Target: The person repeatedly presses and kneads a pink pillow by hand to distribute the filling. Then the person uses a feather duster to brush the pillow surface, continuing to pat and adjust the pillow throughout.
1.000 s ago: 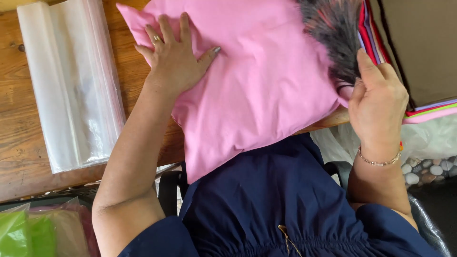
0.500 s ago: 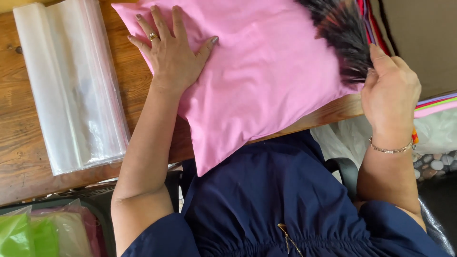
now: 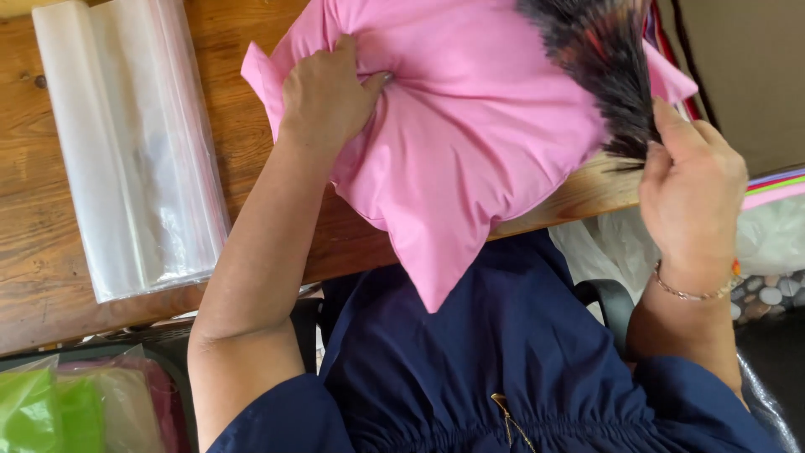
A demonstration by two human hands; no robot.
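- The dark bristly tuft (image 3: 608, 75) blurs at its tips and runs off the top edge — what it is stays unclear.
- The smooth pink fabric cushion cover (image 3: 470, 143) lies on the brown wooden table (image 3: 50, 252), one corner hanging over the near edge.
- The left hand (image 3: 327, 96) is bunched, fingers gripping the pink cloth.
- The right hand (image 3: 692, 189) pinches the tuft's lower end — fingertips partly hidden.
- A stack of clear plastic bags (image 3: 134, 151) lies well to the left.

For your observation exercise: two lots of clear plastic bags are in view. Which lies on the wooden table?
The flat stack of clear plastic bags beside the left hand; the other bags, holding green and pink things, sit below the table edge.
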